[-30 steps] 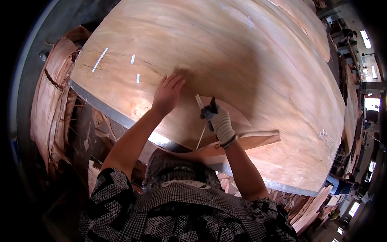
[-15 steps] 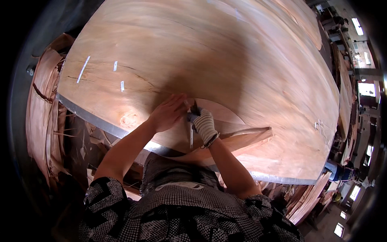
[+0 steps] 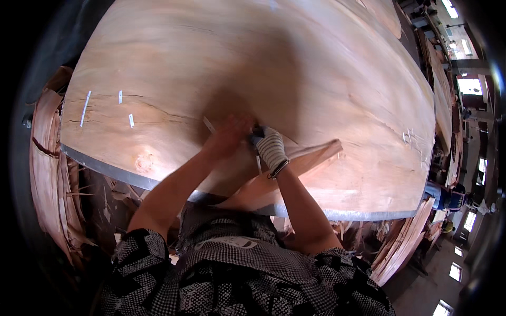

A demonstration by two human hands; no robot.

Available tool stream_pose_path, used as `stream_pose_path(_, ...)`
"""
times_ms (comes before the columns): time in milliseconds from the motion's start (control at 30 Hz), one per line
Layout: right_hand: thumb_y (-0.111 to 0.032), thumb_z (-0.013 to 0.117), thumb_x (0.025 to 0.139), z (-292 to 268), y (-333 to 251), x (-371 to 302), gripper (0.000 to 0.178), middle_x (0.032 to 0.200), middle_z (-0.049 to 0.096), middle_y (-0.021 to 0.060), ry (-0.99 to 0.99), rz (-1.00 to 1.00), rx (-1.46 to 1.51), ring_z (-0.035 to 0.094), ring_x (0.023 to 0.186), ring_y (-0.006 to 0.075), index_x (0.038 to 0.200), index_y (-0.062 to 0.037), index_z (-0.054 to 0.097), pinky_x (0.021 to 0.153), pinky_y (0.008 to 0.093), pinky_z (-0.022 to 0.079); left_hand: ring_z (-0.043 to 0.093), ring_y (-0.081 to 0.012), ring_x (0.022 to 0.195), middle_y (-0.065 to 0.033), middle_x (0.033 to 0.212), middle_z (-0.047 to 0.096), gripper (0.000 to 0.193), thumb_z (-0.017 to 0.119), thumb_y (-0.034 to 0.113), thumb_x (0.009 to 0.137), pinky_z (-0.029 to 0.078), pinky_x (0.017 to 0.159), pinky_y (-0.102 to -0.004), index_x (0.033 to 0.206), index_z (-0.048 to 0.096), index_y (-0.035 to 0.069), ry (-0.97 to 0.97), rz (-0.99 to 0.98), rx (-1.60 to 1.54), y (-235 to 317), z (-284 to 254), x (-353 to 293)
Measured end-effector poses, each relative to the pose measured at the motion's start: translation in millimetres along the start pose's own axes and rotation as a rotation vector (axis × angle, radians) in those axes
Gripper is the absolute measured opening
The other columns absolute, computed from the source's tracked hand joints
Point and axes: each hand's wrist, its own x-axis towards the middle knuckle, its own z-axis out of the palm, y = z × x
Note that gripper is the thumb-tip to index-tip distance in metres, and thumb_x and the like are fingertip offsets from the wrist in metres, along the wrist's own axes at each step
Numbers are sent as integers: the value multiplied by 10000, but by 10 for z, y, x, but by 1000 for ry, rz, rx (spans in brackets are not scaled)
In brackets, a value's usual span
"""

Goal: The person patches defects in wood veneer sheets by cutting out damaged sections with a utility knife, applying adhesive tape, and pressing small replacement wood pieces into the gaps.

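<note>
A broad, pale wood veneer sheet lies before me. My left hand, bare, is low over it near the front middle; its fingers are smeared by motion. Close to its right, my right hand wears a striped, light-coloured knit glove and is closed on a small dark hand tool, whose kind I cannot make out. Below that tool runs a narrow white strip. Another white strip lies beside my left hand. A raised veneer flap slants under my right wrist.
A metal edge borders the sheet's near side. Several white tape strips mark cracks at the left. Stacked veneer scraps stand beyond the left end, with more torn veneer at lower right. Another person is at the far right.
The whole view has shifted, with the sheet sitting further left. A white strip now shows left of my left hand. My right hand keeps its grip on the dark tool.
</note>
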Motion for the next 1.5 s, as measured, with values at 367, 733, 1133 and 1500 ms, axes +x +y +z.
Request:
stream_pose_path(367,-310,654,798,-211,490,-612,305,894,662,231,-1,164,-120,625,899,399,922,-32,669,799,465,491,423,-249,1297,-123,1371,488,438,530,152,830,256,1126,-428,1244,549,9,-97,29,-137,763,-39,-39)
stream_pose_path(733,-213,616,870,-859,817,-627,180,602,607,78,80,514,622,520,383,161,834,-37,628,354,320,420,437,-281,1291,-144,1371,485,411,544,130,842,298,1112,-454,1230,552,-4,108,15,-143,1128,114,430)
stream_pose_path(1133,-154,577,892,-1167,863,-671,124,706,658,48,135,277,376,562,435,113,937,-51,628,346,262,383,417,-311,1309,-162,1396,462,460,540,223,863,260,1133,-447,1260,527,-8,57,-83,-72,1129,270,631)
stream_pose_path(1500,-176,618,885,-324,-395,-352,104,710,647,50,-138,216,682,510,447,81,909,-76,598,368,231,353,293,-360,1379,-183,1467,358,540,563,167,872,234,1131,-484,1380,425,49,333,-384,-338,-67,-249,-64)
